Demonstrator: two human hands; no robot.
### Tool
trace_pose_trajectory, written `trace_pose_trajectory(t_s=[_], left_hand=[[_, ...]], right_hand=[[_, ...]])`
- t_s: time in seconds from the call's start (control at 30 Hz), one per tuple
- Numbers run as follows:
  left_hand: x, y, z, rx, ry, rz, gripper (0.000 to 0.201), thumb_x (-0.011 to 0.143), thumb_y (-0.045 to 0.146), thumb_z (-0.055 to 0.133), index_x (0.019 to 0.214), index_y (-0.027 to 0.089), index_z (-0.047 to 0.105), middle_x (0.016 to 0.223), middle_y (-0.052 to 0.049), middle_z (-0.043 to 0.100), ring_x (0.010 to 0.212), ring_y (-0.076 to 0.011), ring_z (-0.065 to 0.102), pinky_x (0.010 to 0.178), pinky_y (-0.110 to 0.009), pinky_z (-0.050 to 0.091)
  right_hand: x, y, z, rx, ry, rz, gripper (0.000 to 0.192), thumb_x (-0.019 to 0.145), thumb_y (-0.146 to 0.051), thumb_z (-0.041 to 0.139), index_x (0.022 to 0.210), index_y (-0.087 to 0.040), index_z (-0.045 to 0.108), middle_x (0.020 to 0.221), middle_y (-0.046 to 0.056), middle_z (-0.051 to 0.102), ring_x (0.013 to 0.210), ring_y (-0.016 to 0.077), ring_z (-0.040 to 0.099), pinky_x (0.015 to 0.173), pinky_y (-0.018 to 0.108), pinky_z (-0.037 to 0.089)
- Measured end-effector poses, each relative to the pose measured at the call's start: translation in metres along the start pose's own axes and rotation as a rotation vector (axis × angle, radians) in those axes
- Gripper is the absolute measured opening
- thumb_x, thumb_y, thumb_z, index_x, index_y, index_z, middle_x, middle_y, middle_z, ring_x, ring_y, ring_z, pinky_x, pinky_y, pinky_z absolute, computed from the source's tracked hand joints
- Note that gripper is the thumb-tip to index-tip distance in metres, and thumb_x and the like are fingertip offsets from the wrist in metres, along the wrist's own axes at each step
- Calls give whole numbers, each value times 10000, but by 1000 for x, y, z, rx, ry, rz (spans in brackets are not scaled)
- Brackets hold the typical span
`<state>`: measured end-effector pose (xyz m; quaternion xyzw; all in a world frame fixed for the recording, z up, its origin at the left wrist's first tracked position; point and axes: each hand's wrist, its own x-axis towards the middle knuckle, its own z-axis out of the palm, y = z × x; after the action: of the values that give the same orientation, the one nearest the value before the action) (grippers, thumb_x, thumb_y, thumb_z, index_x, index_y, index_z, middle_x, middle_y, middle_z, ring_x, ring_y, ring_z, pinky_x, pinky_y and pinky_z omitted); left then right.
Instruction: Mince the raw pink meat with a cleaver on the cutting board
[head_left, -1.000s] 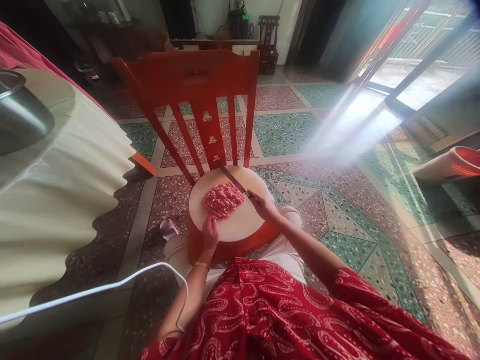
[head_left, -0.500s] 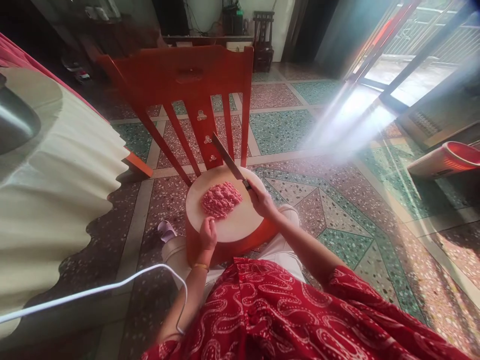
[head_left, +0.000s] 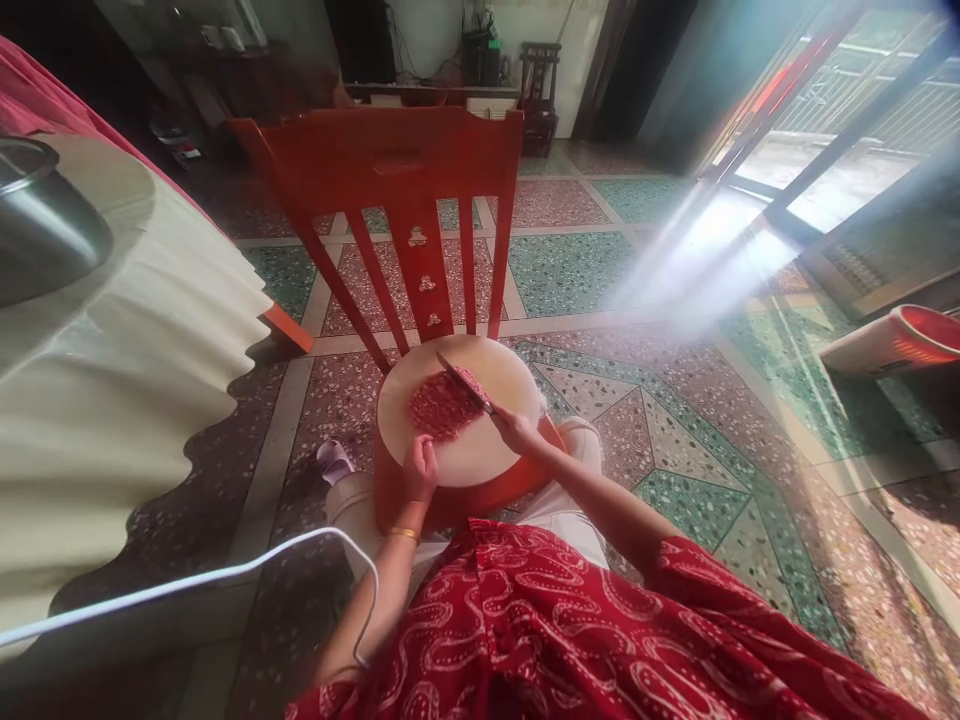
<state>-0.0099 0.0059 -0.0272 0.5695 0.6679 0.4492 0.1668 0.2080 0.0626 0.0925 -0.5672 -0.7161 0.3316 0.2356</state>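
A pile of minced meat (head_left: 442,408) lies on a round pale cutting board (head_left: 487,465), which sits on the seat of a red wooden chair (head_left: 397,160). My right hand (head_left: 515,432) grips the handle of a knife (head_left: 466,386). Its blade is down at the meat, slanting away to the upper left across the pile. At the board's near left edge, my left hand (head_left: 421,468) is closed beside the meat, its fingers curled. What its fingers hold, if anything, is hidden.
To the left, a table with a pale cloth (head_left: 150,330) carries a metal pot (head_left: 49,235). A white cable (head_left: 225,572) runs to my left arm. A purple slipper (head_left: 334,461) lies on the floor. Over at the right is a red-rimmed bin (head_left: 862,350).
The knife has come down from above the board onto the meat, my right hand dropping with it. My left hand has stayed closed at the board's edge. The view has shifted slightly.
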Motion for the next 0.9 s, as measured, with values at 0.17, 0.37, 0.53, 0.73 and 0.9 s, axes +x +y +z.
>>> trace_pose_trajectory(t_s=[0.17,0.37,0.53,0.73,0.9], left_hand=[[-1,-3,3,-5,-10,-14,225,882,300,364,923,178,549,841,-72,628,790,-177,603,722,-299,484],[-1,-2,2,-26,17,3,207,881,286,376,925,180,548,851,-69,633,805,-177,605,740,-303,481],[-2,4,-2,-27,-10,-3,219,890,293,368,936,176,547,853,-75,632,794,-178,603,727,-302,482],[-2,4,-1,-37,1,-6,213,888,294,371,927,175,544,868,-78,635,818,-182,607,759,-313,483],[-1,-1,0,-45,-4,12,207,880,287,375,940,182,543,871,-80,636,804,-181,608,745,-310,485]], right_hand=[[-3,-19,-9,29,78,-129,410,905,-288,408,1295,-245,529,1049,25,693,906,173,649,823,270,487],[-8,-13,8,-37,43,-96,418,895,-267,422,1299,-235,524,1027,51,701,901,201,661,804,289,498],[-7,-19,3,18,18,-125,432,907,-316,413,1324,-244,497,1101,36,675,932,187,652,829,286,492],[-11,-14,16,-36,-18,-90,459,898,-285,416,1347,-210,473,1101,74,672,960,213,647,814,300,498],[-10,-23,10,-22,-49,-93,428,908,-322,399,1305,-221,523,933,46,709,804,192,669,739,281,507]])
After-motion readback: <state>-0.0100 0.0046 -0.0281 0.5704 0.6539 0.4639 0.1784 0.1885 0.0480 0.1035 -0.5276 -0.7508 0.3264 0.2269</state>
